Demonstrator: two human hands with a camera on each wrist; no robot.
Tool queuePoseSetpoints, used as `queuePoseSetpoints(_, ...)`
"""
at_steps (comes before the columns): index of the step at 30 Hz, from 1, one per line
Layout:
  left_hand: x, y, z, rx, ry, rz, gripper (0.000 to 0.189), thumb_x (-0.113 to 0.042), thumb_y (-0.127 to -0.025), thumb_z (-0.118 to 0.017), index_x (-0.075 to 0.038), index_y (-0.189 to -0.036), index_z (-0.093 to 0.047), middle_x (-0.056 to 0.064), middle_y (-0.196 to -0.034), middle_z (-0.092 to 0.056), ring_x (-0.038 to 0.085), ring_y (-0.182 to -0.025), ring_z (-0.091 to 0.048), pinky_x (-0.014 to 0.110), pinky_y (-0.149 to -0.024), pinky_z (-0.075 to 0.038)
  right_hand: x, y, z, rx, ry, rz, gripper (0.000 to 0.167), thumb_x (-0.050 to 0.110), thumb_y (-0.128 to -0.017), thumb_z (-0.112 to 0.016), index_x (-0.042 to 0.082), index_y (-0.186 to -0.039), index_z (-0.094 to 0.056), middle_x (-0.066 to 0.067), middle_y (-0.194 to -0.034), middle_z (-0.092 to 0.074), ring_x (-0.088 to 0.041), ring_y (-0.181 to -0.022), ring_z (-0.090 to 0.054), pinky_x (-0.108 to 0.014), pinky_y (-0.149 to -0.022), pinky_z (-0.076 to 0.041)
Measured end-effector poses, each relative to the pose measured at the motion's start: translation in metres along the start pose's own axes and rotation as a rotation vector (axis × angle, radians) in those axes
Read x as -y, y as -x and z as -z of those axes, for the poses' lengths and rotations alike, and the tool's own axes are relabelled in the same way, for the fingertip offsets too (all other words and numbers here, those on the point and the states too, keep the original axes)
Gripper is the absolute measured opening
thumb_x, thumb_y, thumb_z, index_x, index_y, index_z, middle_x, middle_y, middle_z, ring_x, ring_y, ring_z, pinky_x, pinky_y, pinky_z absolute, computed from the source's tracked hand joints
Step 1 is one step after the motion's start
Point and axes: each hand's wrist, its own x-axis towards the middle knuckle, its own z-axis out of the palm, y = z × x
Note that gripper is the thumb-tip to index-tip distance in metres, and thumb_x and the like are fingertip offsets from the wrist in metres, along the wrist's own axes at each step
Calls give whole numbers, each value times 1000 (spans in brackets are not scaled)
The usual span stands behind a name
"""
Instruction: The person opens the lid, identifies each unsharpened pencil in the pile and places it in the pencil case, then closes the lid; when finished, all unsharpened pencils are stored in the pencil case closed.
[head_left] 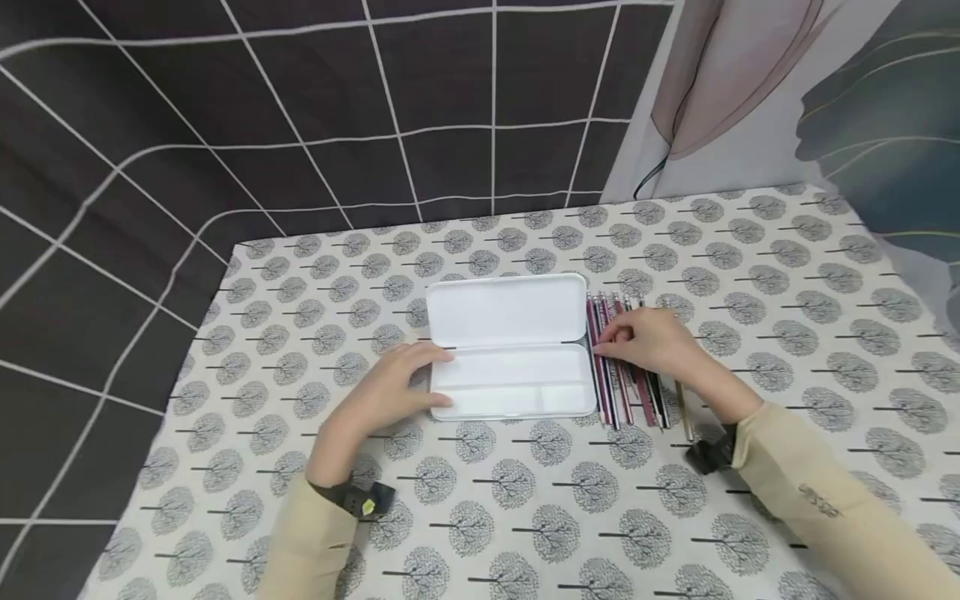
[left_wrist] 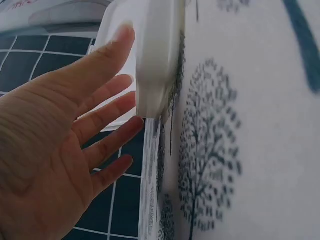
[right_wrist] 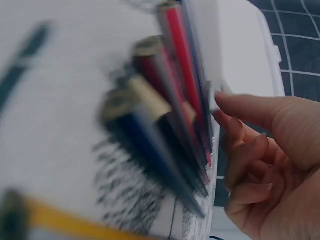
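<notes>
A white hinged pencil case (head_left: 517,379) lies on the cloth with its lid (head_left: 506,310) raised at the back. Nothing lies in its two long compartments. My left hand (head_left: 390,385) is at the case's left end, thumb and fingers spread and fairly straight, fingertips at its edge; in the left wrist view the hand (left_wrist: 65,135) is beside the case wall (left_wrist: 159,55). A row of pencils (head_left: 626,392) lies along the case's right side. Over them, my right hand (head_left: 656,340) pinches a pencil nearest the case between thumb and forefinger, other fingers curled.
A tree-print cloth (head_left: 517,517) covers the table. One gold-coloured pencil (head_left: 684,410) lies slightly apart on the right, under the right wrist. A dark gridded curtain (head_left: 442,92) hangs behind the table, and a black cord (head_left: 651,177) shows at the back edge.
</notes>
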Motion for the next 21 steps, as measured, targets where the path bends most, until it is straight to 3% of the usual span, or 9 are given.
queuePoseSetpoints(4,4,4,-1,25,-3,-9,76,-37,-63,-83,-16,-130,-54,6,-138,-49,29,-128,-42,49,-109,-30,3,-4,2,99,-17,3,20,30,-81,-72,12,-89,-71,4,-63,-57,-13,-57,-49,-46,-76,-44)
queuePoseSetpoints(7,6,3,-3,39,24,-43,77,-36,-61,-84,-15,-129,-55,8,-138,-48,30,-128,-41,50,-108,-31,3,-3,2,108,-24,-26,22,31,-79,-73,11,-88,-70,3,-63,-57,-14,-57,-49,-60,-89,-36)
queuePoseSetpoints(11,5,2,-5,48,32,-65,75,-36,-60,-85,-16,-128,-56,6,-135,-47,30,-125,-43,51,-106,-34,-1,0,0,83,-33,-55,22,31,-80,-72,10,-86,-69,2,-61,-53,-14,-55,-46,-43,-71,-45)
queuePoseSetpoints(14,4,5,-4,51,25,-35,79,-38,-60,-85,-19,-131,-54,4,-135,-42,29,-126,-42,51,-106,-34,-2,0,-2,63,-36,-66,18,28,-83,-69,10,-85,-68,2,-60,-52,-14,-53,-44,-32,-57,-40)
queuePoseSetpoints(16,3,7,-2,46,7,-17,83,-39,-60,-85,-20,-133,-51,3,-137,-41,30,-127,-41,52,-105,-35,-2,-1,-4,51,-46,-60,16,25,-85,-67,9,-85,-68,2,-60,-52,-14,-53,-45,-41,-71,-45)
queuePoseSetpoints(18,1,7,0,45,-15,-3,84,-41,-60,-84,-20,-135,-50,3,-139,-41,30,-128,-40,53,-105,-34,-1,-2,-5,40,-49,-55,15,23,-86,-65,8,-84,-68,2,-59,-53,-14,-54,-46,-55,-88,-39)
queuePoseSetpoints(21,-1,6,1,42,-25,-7,85,-42,-61,-83,-17,-135,-49,4,-141,-42,30,-129,-40,52,-106,-33,1,-4,-4,38,-34,-49,17,22,-85,-65,6,-84,-68,0,-62,-57,-15,-56,-48,-56,-91,-37)
